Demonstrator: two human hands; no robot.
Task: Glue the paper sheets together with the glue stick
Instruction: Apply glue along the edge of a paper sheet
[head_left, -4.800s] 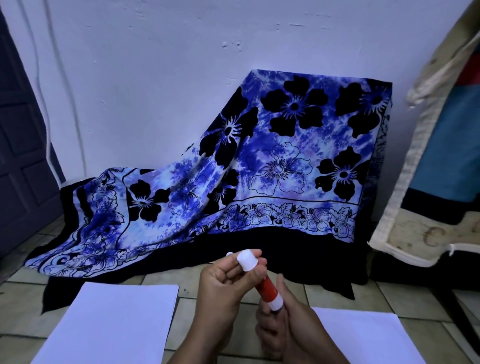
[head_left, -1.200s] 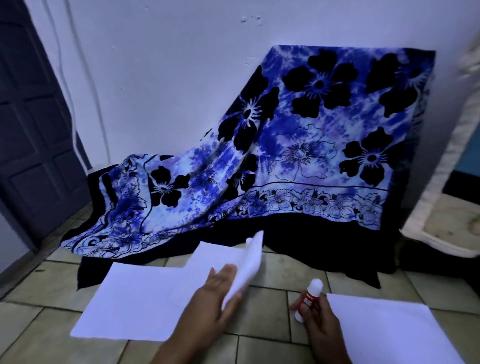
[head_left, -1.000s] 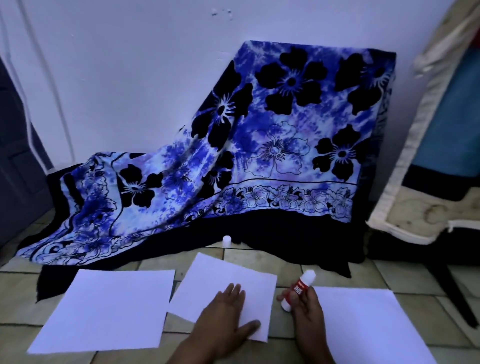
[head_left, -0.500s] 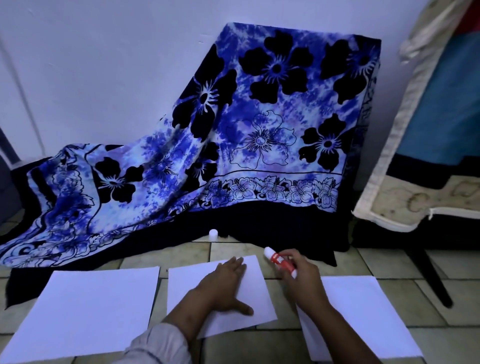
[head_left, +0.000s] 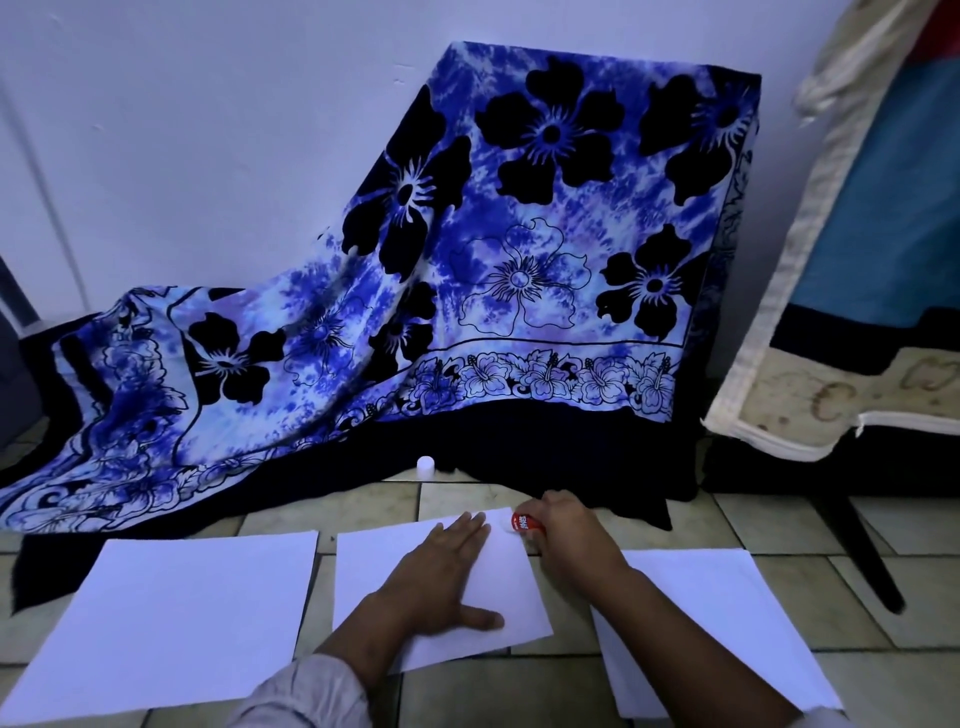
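Three white paper sheets lie on the tiled floor: a left sheet (head_left: 171, 618), a middle sheet (head_left: 514, 587) and a right sheet (head_left: 696, 618). My left hand (head_left: 441, 577) presses flat on the middle sheet, fingers spread. My right hand (head_left: 569, 530) grips the red glue stick (head_left: 524, 522), its tip resting at the middle sheet's far right corner. The stick's white cap (head_left: 425, 464) stands on the floor just beyond the sheets.
A blue floral cloth (head_left: 467, 291) drapes over something against the white wall behind the sheets, its dark hem reaching the floor. A cushioned piece with a cream edge (head_left: 810, 415) and a dark leg (head_left: 857, 551) stands at the right.
My left hand laid a sheet down in the middle and stays pressed on it. My right hand lowered the uncapped glue stick from upright onto that sheet's far right corner.
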